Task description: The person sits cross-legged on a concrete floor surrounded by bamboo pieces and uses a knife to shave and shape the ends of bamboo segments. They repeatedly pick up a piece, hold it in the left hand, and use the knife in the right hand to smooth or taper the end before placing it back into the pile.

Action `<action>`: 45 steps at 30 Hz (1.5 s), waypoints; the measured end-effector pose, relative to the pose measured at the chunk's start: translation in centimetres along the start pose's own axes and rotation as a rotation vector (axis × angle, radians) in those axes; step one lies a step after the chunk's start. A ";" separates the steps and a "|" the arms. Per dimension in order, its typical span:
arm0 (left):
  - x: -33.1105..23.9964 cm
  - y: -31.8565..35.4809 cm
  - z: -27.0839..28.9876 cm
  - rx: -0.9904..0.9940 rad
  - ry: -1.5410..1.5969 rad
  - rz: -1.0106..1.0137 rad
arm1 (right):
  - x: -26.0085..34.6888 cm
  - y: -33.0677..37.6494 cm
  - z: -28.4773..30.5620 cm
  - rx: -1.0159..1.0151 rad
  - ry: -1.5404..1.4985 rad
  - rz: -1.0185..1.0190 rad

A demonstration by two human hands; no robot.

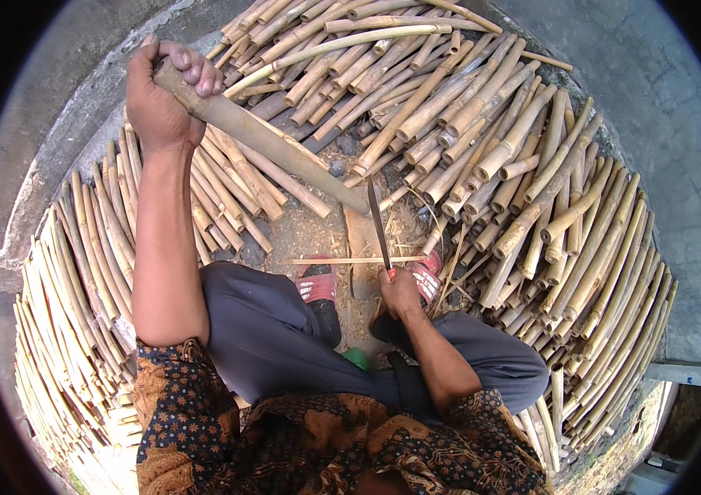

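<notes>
My left hand (165, 95), raised at the upper left, is closed round the upper end of a bamboo pole (280, 153). The pole slants down to the right, its lower end by a narrow wooden block (362, 239) between my feet. Lower and to the right, my right hand (400, 293) grips a knife (379, 227) by its red handle. Its dark, narrow blade points up, with the tip close to the pole's lower end. A thin bamboo strip (334, 261) runs crosswise by the knife, near its handle; I cannot tell whether they touch.
Cut bamboo poles (482, 124) are heaped in an arc ahead and to the right. More bamboo (70, 305) lies in rows at the left. Red footwear (317, 286) shows on my feet, amid shavings. A grey wall (656, 107) curves behind the right heap.
</notes>
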State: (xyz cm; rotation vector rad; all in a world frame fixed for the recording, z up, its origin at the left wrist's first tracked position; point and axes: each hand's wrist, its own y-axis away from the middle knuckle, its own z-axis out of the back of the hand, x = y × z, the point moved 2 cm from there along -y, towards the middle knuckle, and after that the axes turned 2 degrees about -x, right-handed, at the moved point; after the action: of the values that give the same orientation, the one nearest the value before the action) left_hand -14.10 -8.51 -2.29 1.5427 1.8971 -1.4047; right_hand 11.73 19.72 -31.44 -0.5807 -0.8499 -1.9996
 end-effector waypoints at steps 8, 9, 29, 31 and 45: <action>-0.1 0.2 0.8 -0.077 -0.029 0.011 | 0.4 0.7 2.1 -0.222 -0.199 0.258; -0.1 0.1 0.8 -0.089 -0.031 0.013 | 0.3 0.4 1.8 -0.198 -0.125 0.229; 0.2 0.1 2.6 -0.203 -0.005 0.059 | -3.4 -0.4 -1.2 0.043 0.045 -0.143; 0.4 -0.2 3.2 -0.237 -0.045 0.033 | -3.3 -0.3 -1.1 -0.037 0.052 -0.005; 2.4 -0.8 5.7 -0.543 -0.074 0.072 | -3.8 -0.3 -2.8 -0.011 0.186 0.000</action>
State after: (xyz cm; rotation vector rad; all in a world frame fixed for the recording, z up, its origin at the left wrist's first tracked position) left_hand -17.46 -11.81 -6.33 1.2542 1.9406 -0.8042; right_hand 13.24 19.76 -35.90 -0.3928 -0.7260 -2.0230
